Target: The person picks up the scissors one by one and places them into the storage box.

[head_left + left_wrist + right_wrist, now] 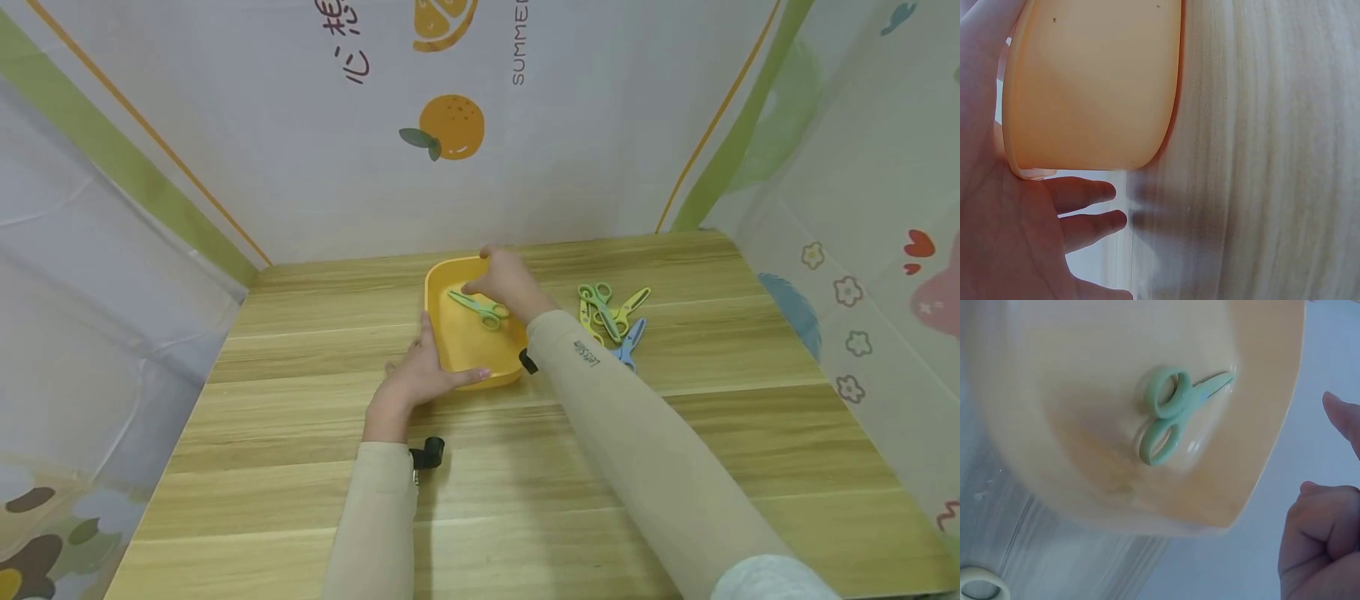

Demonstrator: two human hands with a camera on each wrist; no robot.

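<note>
A yellow plastic tray point(457, 346) sits near the far edge of the wooden table, and a pair of light green scissors point(480, 310) lies inside it. My left hand point(420, 375) rests around the tray's near left corner, thumb along the front rim. In the left wrist view its other fingers point(1088, 228) stretch straight past the tray's end. Over the far right part of the tray is my right hand point(510, 279), with nothing in its grasp. The right wrist view shows its fingers point(1322, 519) apart from the scissors, beyond the rim.
To the right of the tray, several children's scissors lie in a loose heap: green scissors point(602, 310), yellow scissors point(632, 305) and blue scissors point(630, 340). A printed white curtain point(570, 167) hangs behind the table, with more cloth at both sides.
</note>
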